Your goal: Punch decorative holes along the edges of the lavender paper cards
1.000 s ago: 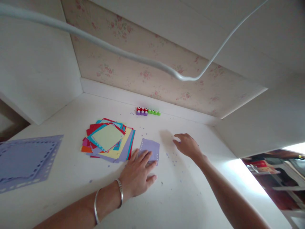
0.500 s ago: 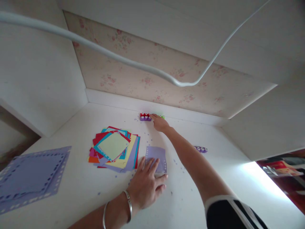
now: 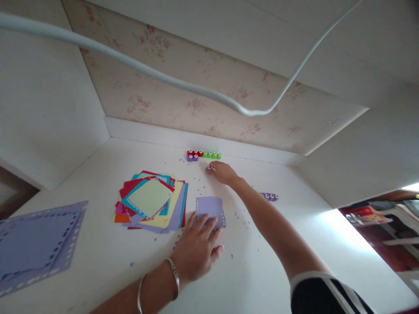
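My left hand (image 3: 196,253) lies flat with fingers spread, its fingertips on a small purple paper sheet (image 3: 209,207) punched along its edges. Farther back, my right hand (image 3: 224,172) pinches a small purple paper punch (image 3: 208,168) just above or on the table; I cannot tell which. Behind it stand a few red punches (image 3: 194,153) in a row with several green punches (image 3: 212,155). Two more purple punches (image 3: 192,158) sit in front of the red ones. Several purple punches (image 3: 270,197) are lined up to the right, beyond my right forearm.
A fanned stack of coloured paper (image 3: 152,198) lies left of the small sheet. Larger purple sheets with punched borders (image 3: 36,244) are at the far left. Tiny purple paper bits (image 3: 132,264) are scattered on the white table (image 3: 114,279). A white cable (image 3: 183,87) hangs across the view.
My right hand has drawn back from the row at the wall, bringing one purple punch toward me. The green punches are now uncovered. My left hand stays on the small sheet.
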### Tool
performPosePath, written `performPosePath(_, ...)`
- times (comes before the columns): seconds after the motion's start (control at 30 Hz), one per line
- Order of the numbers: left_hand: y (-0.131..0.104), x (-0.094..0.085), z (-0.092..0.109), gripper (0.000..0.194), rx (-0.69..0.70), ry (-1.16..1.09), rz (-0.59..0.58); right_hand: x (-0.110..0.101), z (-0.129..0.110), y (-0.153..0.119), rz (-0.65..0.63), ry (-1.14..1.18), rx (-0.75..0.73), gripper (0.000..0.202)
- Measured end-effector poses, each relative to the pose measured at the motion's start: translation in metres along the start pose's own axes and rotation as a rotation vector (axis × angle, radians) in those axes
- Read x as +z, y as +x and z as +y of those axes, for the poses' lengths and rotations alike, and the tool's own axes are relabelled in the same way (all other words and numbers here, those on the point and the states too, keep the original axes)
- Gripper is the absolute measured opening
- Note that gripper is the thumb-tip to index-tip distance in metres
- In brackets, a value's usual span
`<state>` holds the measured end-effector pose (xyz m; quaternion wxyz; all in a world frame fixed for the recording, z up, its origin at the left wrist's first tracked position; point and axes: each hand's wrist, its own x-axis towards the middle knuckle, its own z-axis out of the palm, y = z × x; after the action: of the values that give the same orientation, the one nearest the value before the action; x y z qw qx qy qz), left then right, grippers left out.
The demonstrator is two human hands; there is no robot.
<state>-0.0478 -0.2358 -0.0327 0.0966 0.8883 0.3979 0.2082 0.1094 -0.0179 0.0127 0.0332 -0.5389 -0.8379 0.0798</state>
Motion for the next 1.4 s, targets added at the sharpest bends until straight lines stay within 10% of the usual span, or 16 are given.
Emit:
performPosePath(0.1,0.0,0.0,0.001,0.044,0.011,0.003,-0.001,0.013,0.007,-0.051,0.092,0.137,0.07,0.032)
performPosePath(0.3,0.003,0.002,0.004,0.039,0.022,-0.011,0.032,0.044,0.012,-0.158,0.296,1.166,0.296,0.038)
performPosePath(0.5,0.005,0.003,0.008,0.035,0.07,0.054,0.135,0.046,0.01,-0.191,0.262,1.386,0.288,0.033)
performPosePath(0.87,0.007,0.01,0.006,0.037,0.087,0.081,0.068,0.048,0.016,-0.19,0.345,0.626,0.05,0.034)
performPosePath(1.4,0.005,0.007,0.005,0.04,0.111,-0.003,0.078,0.053,0.01,-0.185,0.34,0.563,-0.019,0.034)
